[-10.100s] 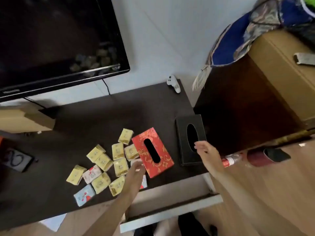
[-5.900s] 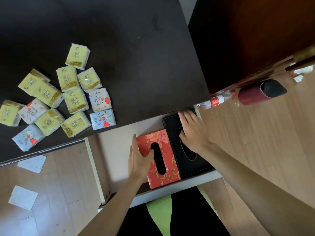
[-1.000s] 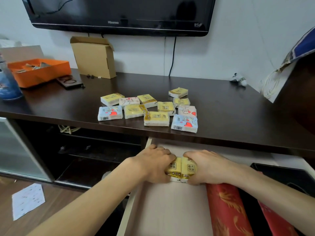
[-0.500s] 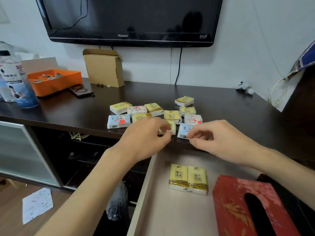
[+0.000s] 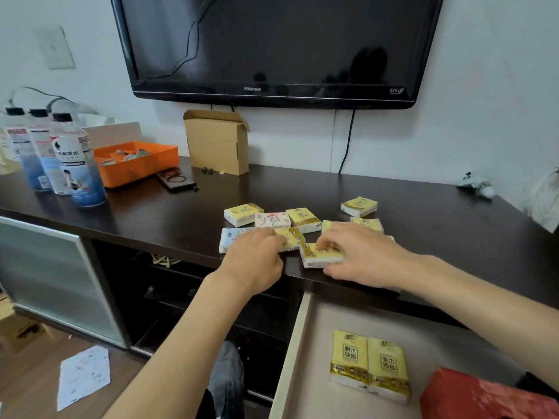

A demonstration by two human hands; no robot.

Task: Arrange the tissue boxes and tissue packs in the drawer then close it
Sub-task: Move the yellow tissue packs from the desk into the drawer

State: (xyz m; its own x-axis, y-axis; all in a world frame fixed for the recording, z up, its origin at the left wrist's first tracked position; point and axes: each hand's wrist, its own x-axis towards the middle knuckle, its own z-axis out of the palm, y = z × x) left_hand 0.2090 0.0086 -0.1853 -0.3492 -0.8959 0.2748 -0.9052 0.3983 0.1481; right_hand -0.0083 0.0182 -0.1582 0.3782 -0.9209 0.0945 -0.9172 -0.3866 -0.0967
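Several small tissue packs, yellow ones [image 5: 303, 218] and white printed ones [image 5: 272, 219], lie scattered on the dark tabletop [image 5: 438, 225]. My left hand [image 5: 257, 261] covers a yellow pack [image 5: 292, 238] with its fingers curled over it. To its right, my right hand [image 5: 360, 255] pinches another yellow pack [image 5: 317, 257] at the table's front edge. Below, the drawer [image 5: 290, 352] stands pulled out. Two yellow packs [image 5: 369, 362] lie side by side in it, and the red tissue box [image 5: 484, 397] sits at their right.
A wall television [image 5: 272, 46] hangs above. At the back of the tabletop stand a cardboard box [image 5: 216, 143], an orange tray [image 5: 136, 161] and three bottles [image 5: 71, 164]. A frosted cabinet door [image 5: 51, 276] is at lower left, with paper [image 5: 83, 376] on the floor.
Both hands have come down from just above the packs onto the tabletop, each closing on a yellow pack. The view has tilted up a little.
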